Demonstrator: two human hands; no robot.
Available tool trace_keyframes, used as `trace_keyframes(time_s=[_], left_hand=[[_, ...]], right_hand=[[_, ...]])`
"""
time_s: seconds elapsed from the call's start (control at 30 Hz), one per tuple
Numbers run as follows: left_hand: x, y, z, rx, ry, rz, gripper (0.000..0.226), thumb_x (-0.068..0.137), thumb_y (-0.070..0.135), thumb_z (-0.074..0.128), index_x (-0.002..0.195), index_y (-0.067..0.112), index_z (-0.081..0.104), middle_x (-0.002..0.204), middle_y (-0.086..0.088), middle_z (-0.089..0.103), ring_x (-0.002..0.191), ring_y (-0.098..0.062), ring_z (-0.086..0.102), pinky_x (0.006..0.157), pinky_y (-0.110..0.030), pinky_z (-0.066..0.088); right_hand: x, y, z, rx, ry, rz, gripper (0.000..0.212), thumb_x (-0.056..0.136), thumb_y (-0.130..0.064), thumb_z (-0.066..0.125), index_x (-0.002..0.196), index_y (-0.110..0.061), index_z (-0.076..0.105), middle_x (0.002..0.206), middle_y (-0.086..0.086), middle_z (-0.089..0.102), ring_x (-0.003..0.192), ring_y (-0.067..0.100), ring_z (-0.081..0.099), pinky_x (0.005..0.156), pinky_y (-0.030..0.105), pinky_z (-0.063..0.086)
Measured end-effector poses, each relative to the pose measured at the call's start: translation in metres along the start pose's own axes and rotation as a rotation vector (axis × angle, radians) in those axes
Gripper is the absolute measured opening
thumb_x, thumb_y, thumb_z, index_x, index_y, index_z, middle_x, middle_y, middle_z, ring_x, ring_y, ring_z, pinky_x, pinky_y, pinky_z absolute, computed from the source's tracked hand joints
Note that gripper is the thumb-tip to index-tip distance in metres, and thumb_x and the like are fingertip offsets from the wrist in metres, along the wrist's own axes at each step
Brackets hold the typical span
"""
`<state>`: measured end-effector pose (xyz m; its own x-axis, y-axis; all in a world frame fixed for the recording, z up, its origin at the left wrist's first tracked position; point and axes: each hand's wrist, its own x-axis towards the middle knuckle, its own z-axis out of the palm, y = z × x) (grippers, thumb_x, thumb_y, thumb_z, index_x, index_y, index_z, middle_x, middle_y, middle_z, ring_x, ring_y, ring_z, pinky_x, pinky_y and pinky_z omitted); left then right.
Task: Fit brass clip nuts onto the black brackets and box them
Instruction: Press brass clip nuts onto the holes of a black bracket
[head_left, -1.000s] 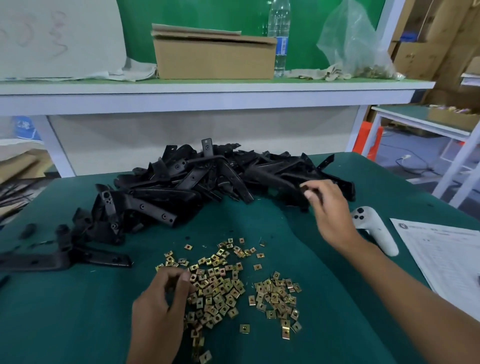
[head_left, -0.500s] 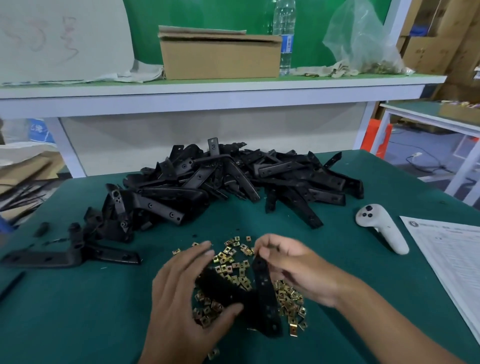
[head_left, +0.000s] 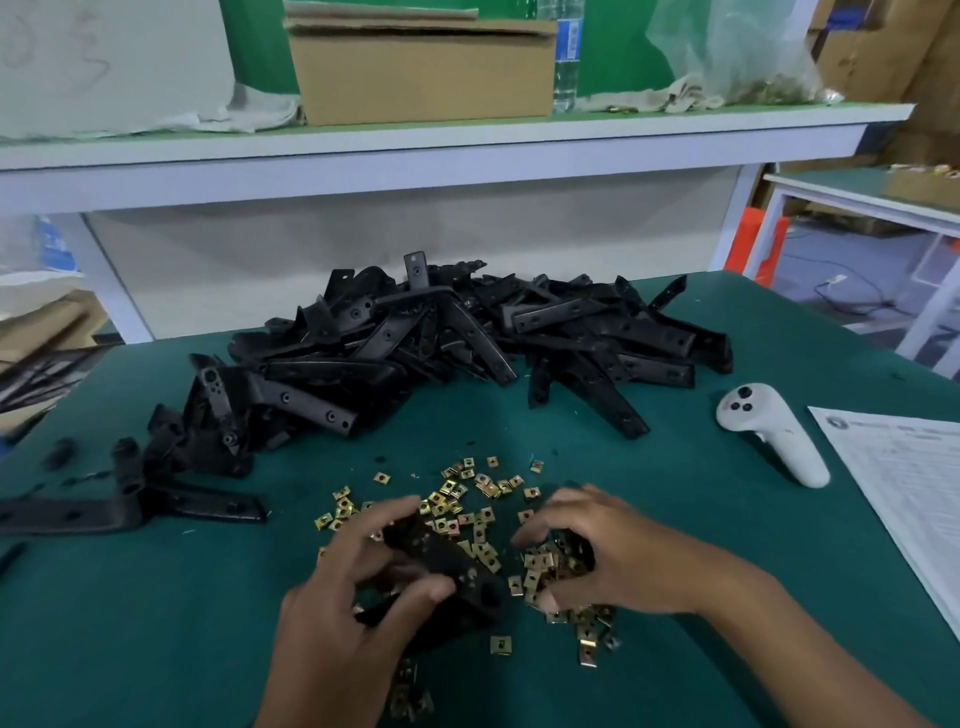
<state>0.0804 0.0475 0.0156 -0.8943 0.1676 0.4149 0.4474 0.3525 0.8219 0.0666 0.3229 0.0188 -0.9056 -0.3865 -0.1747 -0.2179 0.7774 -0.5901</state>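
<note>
Bracket (head_left: 441, 566) lies over the brass nuts (head_left: 467, 493) — long axis running far-left to near-right. My left hand (head_left: 343, 608) curls round it w/ fingers and thumb. Right hand (head_left: 613, 556) claws into the nuts — can't tell if it's pinching any.

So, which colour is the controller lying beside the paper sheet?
White controller, with dark buttons; the head view shows it.

Black brackets (head_left: 467, 338) lie heaped (interlocked, far side); one bracket (head_left: 447, 566) is held above scattered brass nuts (head_left: 467, 493).
</note>
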Motion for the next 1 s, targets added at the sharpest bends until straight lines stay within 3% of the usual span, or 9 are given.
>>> trace_keyframes(time_s=[0.07,0.13,0.2,0.33,0.43,0.53,0.6,0.73,1.0], left_hand=[[0.004,-0.003,0.000,-0.116,0.060,-0.011,0.044,0.074,0.050,0.083,0.111,0.056,0.060,0.086,0.018,0.076,0.078,0.005,0.071,0.069,-0.004,0.050],[0.006,-0.006,0.001,-0.277,0.111,-0.009,0.041,0.070,0.021,0.078,0.100,0.045,0.065,0.097,0.005,0.078,0.077,-0.007,0.074,0.067,-0.014,0.057],[0.007,-0.010,0.001,-0.361,0.144,-0.022,0.036,0.067,0.010,0.075,0.089,0.036,0.065,0.105,-0.001,0.077,0.078,-0.011,0.075,0.064,-0.019,0.059],[0.004,-0.017,0.007,-0.351,0.145,-0.132,0.029,0.061,0.016,0.081,0.074,0.030,0.060,0.080,-0.006,0.073,0.054,-0.013,0.068,0.050,-0.021,0.055],[-0.003,-0.017,0.017,-0.225,0.048,-0.105,0.030,0.060,0.031,0.085,0.078,0.036,0.061,0.078,0.002,0.070,0.059,-0.004,0.064,0.056,-0.016,0.054],[-0.008,-0.015,0.026,-0.188,-0.032,-0.088,0.037,0.065,0.039,0.095,0.085,0.043,0.064,0.084,0.014,0.074,0.072,0.002,0.069,0.065,-0.008,0.051],[-0.009,-0.012,0.028,-0.184,-0.086,-0.081,0.033,0.063,0.044,0.084,0.092,0.044,0.067,0.089,0.015,0.076,0.080,0.001,0.071,0.072,-0.009,0.052],[-0.010,-0.011,0.026,-0.170,-0.145,-0.080,0.032,0.068,0.044,0.080,0.099,0.040,0.072,0.089,0.013,0.077,0.081,-0.003,0.072,0.073,-0.010,0.053],[-0.009,-0.016,0.026,-0.220,-0.194,-0.128,0.032,0.069,0.041,0.079,0.101,0.040,0.075,0.091,0.010,0.078,0.082,-0.008,0.074,0.072,-0.012,0.054]], right_hand=[[0.001,0.003,0.002,-0.032,0.022,-0.010,0.032,0.090,-0.057,0.067,0.119,-0.044,0.062,0.114,-0.029,0.048,0.119,-0.013,0.036,0.104,0.021,0.029],[0.004,0.004,0.004,-0.063,0.064,-0.028,0.022,0.092,-0.055,0.065,0.110,-0.043,0.063,0.108,-0.026,0.052,0.113,-0.012,0.040,0.097,0.018,0.033],[0.005,0.004,0.005,-0.062,0.122,-0.046,0.014,0.094,-0.051,0.064,0.103,-0.042,0.063,0.104,-0.024,0.056,0.109,-0.010,0.045,0.094,0.018,0.037],[0.005,0.002,0.006,0.051,0.270,-0.068,0.005,0.095,-0.044,0.067,0.096,-0.040,0.064,0.098,-0.022,0.064,0.088,-0.007,0.056,0.076,0.015,0.042],[0.007,-0.004,0.004,0.305,0.336,-0.068,0.005,0.094,-0.037,0.070,0.099,-0.037,0.069,0.091,-0.019,0.069,0.061,-0.001,0.045,0.059,0.014,0.037],[0.007,-0.012,0.004,0.572,0.312,-0.062,0.011,0.098,-0.027,0.066,0.107,-0.032,0.070,0.097,-0.014,0.075,0.085,0.000,0.065,0.076,0.009,0.045],[0.006,-0.015,0.006,0.668,0.302,-0.037,0.016,0.102,-0.026,0.060,0.110,-0.034,0.071,0.102,-0.014,0.076,0.103,0.000,0.066,0.083,0.006,0.044],[0.006,-0.020,0.009,0.752,0.272,-0.007,0.020,0.102,-0.032,0.056,0.108,-0.043,0.072,0.081,-0.030,0.065,0.096,-0.011,0.062,0.082,0.008,0.045],[0.008,-0.023,0.014,0.888,0.241,-0.060,0.014,0.088,-0.037,0.068,0.099,-0.030,0.074,0.076,-0.023,0.068,0.075,-0.012,0.062,0.069,0.007,0.047]])
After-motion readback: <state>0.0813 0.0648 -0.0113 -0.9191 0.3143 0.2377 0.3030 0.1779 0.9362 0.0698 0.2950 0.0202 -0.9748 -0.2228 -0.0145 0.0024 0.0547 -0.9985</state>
